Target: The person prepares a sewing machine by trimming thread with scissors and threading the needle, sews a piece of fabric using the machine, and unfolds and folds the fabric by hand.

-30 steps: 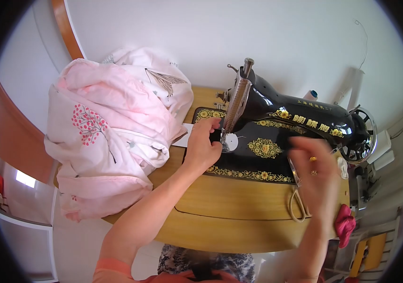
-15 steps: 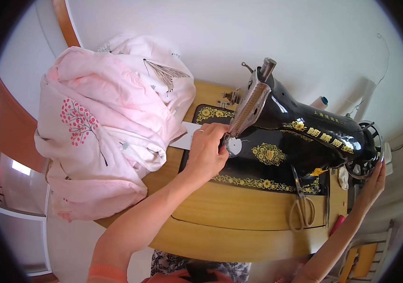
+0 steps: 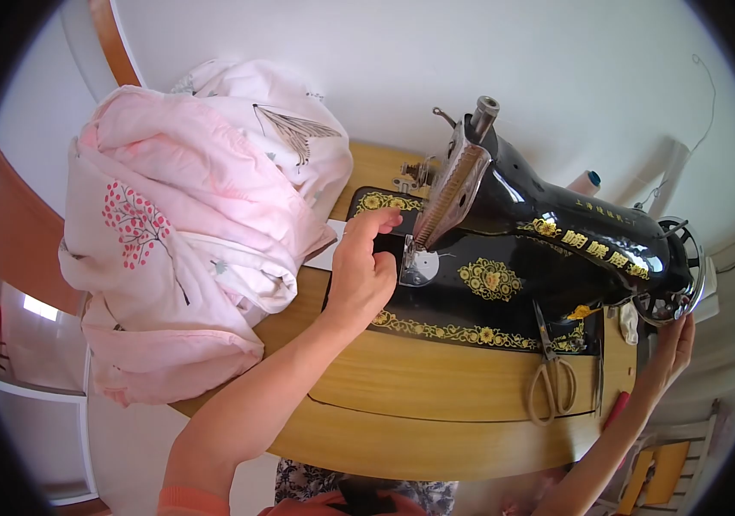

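Observation:
A black sewing machine with gold floral decoration stands on a wooden table. My left hand is just left of the needle and presser foot, thumb and forefinger apart with no thing seen between them. Some of its fingers are hidden behind the hand. My right hand is at the lower rim of the handwheel, fingers stretched out against it. A thin thread end lies over the round needle plate. Left of the machine is a heaped pink and white printed cloth.
Scissors lie at the machine's front edge, blades on its black bed. A thread spool stands behind the machine, by the white wall. A pink object lies at the table's right. A chair is at the lower right.
My left hand has drawn back leftward from the needle, its fingers loosening apart. My right hand has slid slightly down the handwheel's rim. The view has shifted a little.

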Demonstrator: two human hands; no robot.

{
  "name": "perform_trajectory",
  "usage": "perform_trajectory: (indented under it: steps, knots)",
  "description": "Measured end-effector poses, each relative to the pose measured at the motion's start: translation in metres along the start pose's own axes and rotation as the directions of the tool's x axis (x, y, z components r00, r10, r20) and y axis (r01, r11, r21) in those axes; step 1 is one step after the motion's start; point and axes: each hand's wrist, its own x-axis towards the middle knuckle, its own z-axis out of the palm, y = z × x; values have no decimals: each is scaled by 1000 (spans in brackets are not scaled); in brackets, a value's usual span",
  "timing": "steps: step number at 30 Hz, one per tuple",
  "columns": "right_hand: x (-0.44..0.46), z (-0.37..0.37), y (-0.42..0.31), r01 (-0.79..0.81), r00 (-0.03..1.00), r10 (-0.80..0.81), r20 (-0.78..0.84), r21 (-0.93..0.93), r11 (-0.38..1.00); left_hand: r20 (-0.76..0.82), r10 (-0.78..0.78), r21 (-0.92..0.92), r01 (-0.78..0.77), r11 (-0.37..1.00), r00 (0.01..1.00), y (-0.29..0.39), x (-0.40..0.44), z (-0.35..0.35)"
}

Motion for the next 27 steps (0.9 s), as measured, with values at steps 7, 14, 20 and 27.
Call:
perform_trajectory:
  steps: [7, 14, 20, 27]
  knots:
    - [-8, -2, 25, 19, 999, -23, 38, 91, 996, -3, 71, 61, -70, 996, 998, -1, 1, -1]
    - [-21, 5, 26, 42, 994, -47, 102, 51, 998, 19, -6, 10, 6, 1000, 1000, 2, 0, -2]
    - [-23, 6, 26, 42, 994, -45, 102, 36, 998, 17, -3, 2, 3, 1000, 1000, 0, 0, -1]
    - [-19, -1, 32, 42, 992, -39, 120, -29, 999, 18, -2, 15, 2, 1000, 1000, 1, 0, -1]
